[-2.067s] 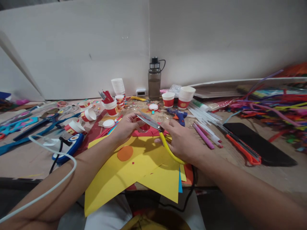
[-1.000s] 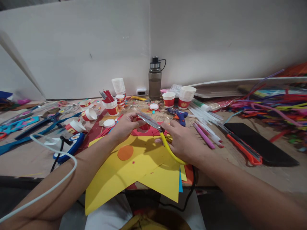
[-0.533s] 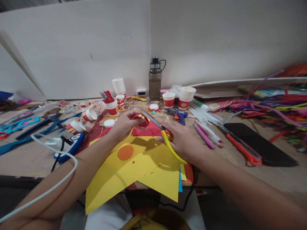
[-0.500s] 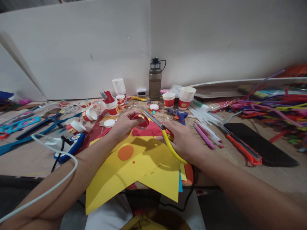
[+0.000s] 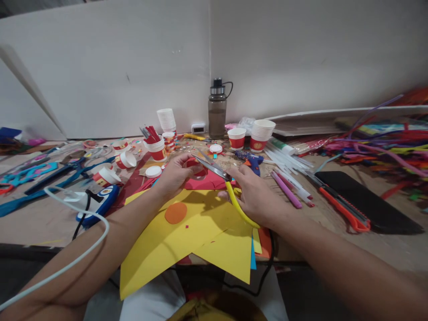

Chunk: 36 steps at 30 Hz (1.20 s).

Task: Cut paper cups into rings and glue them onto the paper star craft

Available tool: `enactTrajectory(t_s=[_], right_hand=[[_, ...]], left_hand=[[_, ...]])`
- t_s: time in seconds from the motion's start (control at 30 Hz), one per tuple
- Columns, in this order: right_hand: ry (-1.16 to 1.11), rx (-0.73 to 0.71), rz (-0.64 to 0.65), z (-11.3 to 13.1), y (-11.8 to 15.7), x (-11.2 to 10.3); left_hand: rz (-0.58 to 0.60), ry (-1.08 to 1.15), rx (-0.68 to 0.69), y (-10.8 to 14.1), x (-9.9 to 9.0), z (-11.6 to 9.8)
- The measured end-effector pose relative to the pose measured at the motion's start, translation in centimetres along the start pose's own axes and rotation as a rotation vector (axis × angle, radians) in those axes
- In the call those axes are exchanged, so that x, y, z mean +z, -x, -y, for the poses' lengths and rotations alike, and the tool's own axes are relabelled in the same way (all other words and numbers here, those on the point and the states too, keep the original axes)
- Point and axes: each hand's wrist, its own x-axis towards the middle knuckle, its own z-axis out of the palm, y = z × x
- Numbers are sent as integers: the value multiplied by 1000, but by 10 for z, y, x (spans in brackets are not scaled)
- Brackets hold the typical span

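My left hand pinches a thin red ring, apparently a band of paper cup, above the sheets. Yellow-handled scissors are gripped in my right hand, fingers around the handles. Their blades reach left across the ring's upper rim; whether they bite into it I cannot tell. Underneath lie large yellow paper sheets with an orange paper disc on top. Red paper shows just beyond them, between my hands.
Behind stand a water bottle and stacked paper cups. To the right are a blue glue gun, markers, an orange cutter and a black phone. A white cable crosses my left forearm.
The scissors' blades have shifted left onto the ring and appear wider apart. The ring has tilted slightly in my left hand. The view has moved a little.
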Motion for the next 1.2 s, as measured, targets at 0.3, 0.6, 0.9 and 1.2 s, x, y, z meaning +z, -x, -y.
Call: enactTrajectory(t_s=[0.3, 0.6, 0.9, 1.2], right_hand=[[-4, -39, -2, 2, -1, 2], [-1, -33, 5, 3, 0, 1], [-114, -50, -60, -2, -6, -1], [-39, -42, 3, -1, -2, 1]], left_hand=[[44, -35, -42, 1, 2, 6], [37, -57, -76, 2, 4, 5], [-21, -193, 57, 2, 0, 5], [29, -180, 40, 1, -1, 7]])
